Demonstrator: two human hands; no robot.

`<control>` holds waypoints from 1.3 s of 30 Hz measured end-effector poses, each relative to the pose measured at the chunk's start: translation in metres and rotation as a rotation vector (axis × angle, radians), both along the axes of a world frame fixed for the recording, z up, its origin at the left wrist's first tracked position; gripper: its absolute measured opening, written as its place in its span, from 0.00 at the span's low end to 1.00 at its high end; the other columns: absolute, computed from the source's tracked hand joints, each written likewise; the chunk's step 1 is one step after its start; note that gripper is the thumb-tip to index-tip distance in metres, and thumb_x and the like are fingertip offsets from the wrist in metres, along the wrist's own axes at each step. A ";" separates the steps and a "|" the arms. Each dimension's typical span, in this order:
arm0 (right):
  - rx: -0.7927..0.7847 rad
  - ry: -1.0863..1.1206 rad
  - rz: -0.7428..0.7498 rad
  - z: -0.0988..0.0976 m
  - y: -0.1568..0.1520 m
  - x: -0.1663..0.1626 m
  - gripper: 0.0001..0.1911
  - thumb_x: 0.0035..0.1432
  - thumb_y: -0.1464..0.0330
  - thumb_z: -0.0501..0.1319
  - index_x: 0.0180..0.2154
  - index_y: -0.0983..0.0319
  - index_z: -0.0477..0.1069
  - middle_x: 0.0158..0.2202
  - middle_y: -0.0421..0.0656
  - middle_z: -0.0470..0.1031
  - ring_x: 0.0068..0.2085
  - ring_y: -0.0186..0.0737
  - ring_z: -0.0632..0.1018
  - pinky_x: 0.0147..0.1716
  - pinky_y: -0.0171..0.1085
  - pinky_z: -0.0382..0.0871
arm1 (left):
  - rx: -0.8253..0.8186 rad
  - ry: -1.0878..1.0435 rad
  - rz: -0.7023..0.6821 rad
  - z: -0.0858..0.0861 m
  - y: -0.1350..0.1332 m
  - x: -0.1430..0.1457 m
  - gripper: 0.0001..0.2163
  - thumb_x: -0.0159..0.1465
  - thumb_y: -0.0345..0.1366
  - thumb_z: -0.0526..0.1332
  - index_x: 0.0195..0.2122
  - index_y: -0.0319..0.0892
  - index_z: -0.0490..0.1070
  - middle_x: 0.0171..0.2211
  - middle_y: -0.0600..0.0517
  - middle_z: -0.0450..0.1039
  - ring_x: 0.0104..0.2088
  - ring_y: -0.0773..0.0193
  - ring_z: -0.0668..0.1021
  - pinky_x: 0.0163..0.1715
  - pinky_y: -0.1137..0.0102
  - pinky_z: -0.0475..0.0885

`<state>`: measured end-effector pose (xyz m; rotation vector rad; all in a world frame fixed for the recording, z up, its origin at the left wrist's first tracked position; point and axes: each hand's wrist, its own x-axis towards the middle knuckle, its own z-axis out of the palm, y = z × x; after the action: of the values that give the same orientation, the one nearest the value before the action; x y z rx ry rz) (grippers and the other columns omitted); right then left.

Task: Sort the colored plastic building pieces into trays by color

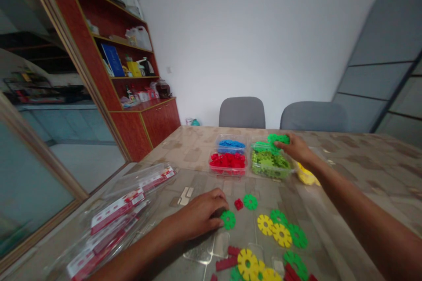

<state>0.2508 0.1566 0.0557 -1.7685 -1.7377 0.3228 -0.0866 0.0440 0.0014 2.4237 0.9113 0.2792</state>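
Observation:
My left hand [205, 211] is low over the table, its thumb and fingers closed at the edge of a green notched disc [228, 220]. My right hand [298, 149] reaches over the far end of a clear tray, pinching green notched discs [278, 139]; how many cannot be made out. Below them, the tray holds more green discs [262, 146] at the back and light green pieces [268, 161] in front. A small red piece [238, 204] and another green disc [250, 202] lie just right of my left hand.
Left of the green tray stands a clear tray with blue discs [231, 146] and red pieces [227, 162]. Yellow pieces [308, 175] sit beneath my right forearm. Loose yellow discs [281, 235] and red strips [227, 264] lie nearby. Plastic packaging [117, 210] covers the left side.

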 end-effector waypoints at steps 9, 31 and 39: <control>-0.022 -0.029 -0.060 0.000 0.067 -0.019 0.17 0.66 0.63 0.61 0.54 0.61 0.69 0.53 0.47 0.72 0.48 0.45 0.77 0.45 0.48 0.75 | -0.019 -0.011 0.029 -0.003 0.001 -0.002 0.15 0.59 0.27 0.65 0.47 0.48 0.73 0.50 0.51 0.69 0.48 0.59 0.74 0.51 0.69 0.67; -0.346 -0.022 0.562 -0.065 -0.193 0.008 0.08 0.54 0.66 0.64 0.38 0.55 0.79 0.33 0.44 0.80 0.30 0.43 0.77 0.29 0.38 0.69 | 0.014 -0.034 -0.066 0.002 -0.009 0.007 0.17 0.65 0.29 0.61 0.55 0.48 0.68 0.53 0.49 0.67 0.52 0.57 0.72 0.55 0.66 0.65; -0.505 -0.139 0.561 -0.055 -0.206 -0.013 0.37 0.40 0.74 0.72 0.55 0.51 0.73 0.61 0.49 0.69 0.58 0.62 0.70 0.56 0.55 0.64 | -0.002 0.027 -0.106 0.018 -0.030 0.016 0.12 0.68 0.35 0.61 0.52 0.49 0.69 0.51 0.49 0.69 0.50 0.56 0.73 0.52 0.67 0.67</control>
<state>0.2376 -0.0499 0.0006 -1.6087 -2.3980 0.9657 -0.0704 0.0136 0.0190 2.4695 0.7904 0.2072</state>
